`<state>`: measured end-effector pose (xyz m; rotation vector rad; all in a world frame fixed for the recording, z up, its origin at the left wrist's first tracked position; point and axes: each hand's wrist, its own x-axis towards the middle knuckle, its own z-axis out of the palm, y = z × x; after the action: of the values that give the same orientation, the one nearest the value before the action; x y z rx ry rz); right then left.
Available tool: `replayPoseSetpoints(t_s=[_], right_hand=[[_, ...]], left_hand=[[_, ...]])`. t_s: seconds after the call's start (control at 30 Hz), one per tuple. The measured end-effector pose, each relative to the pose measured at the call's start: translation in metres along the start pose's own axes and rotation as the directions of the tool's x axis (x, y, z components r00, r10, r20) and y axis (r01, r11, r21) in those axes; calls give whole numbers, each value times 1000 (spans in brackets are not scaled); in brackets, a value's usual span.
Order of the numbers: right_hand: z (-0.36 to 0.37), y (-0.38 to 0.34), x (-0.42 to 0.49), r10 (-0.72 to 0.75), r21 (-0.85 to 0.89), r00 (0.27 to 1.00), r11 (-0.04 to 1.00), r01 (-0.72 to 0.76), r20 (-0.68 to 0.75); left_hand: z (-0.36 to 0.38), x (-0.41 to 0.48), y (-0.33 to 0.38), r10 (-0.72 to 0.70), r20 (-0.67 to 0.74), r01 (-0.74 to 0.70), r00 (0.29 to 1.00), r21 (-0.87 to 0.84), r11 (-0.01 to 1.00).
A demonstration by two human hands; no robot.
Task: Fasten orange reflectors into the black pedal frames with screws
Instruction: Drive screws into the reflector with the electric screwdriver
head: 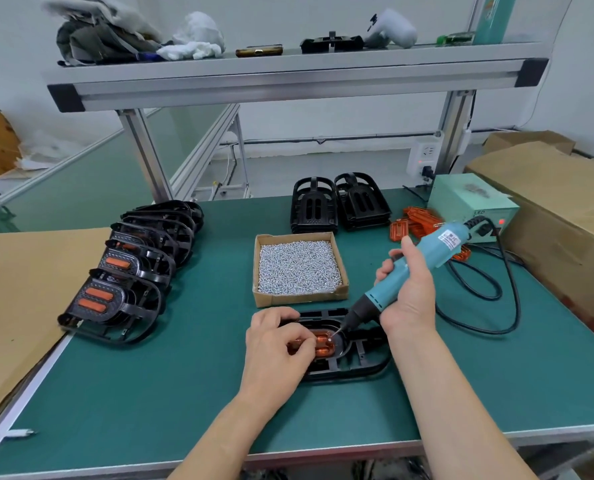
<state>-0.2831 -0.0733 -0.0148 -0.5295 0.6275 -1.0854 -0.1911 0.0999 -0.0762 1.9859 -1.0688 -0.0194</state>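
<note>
Pedal frame (344, 358) on the green mat (150, 393), an orange reflector (323, 346) seated in it and steadied by the curled fingers of the left hand (278, 351); electric screwdriver (416, 268) clasped in the right hand (409, 289), bit set on a screw (329, 339); finished pedals (122, 282) are ranked at left; empty frames (337, 206), loose reflectors (416, 223) and boxed screws (299, 266) remain.

- Silver screws (299, 268) fill an open cardboard box (299, 299).
- A black pedal frame (354, 367) lies flat just in front of the box, with an orange reflector (324, 345) seated inside.
- Finished frames (129, 271) overlap left of the box.
- Empty frames (337, 206) stand behind it.
</note>
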Motion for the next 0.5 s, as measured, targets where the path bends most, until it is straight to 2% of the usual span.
replayPoseSetpoints(t_s=[0.1, 0.2, 0.3, 0.37, 0.43, 0.5], right_hand=[[-6, 5, 2, 33, -10, 999, 999, -34, -9], [-8, 8, 4, 69, -7, 998, 998, -69, 0], [-11, 6, 6, 88, 14, 996, 996, -88, -4], [-11, 6, 6, 89, 10, 996, 996, -88, -8], [-9, 7, 5, 89, -2, 996, 996, -89, -9], [-8, 7, 5, 92, -5, 996, 996, -92, -6]], left_hand=[[-7, 8, 5, 50, -105, -56, 993, -62, 997], [-22, 44, 8, 73, -111, -67, 991, 54, 996], [-36, 92, 2, -26, 67, 6, 997, 285, 958], [-41, 118, -2, -147, 202, 48, 968, 430, 901], [-39, 135, -3, -221, 318, 18, 922, 534, 845], [-34, 141, 1, -241, 411, -71, 879, 613, 787]])
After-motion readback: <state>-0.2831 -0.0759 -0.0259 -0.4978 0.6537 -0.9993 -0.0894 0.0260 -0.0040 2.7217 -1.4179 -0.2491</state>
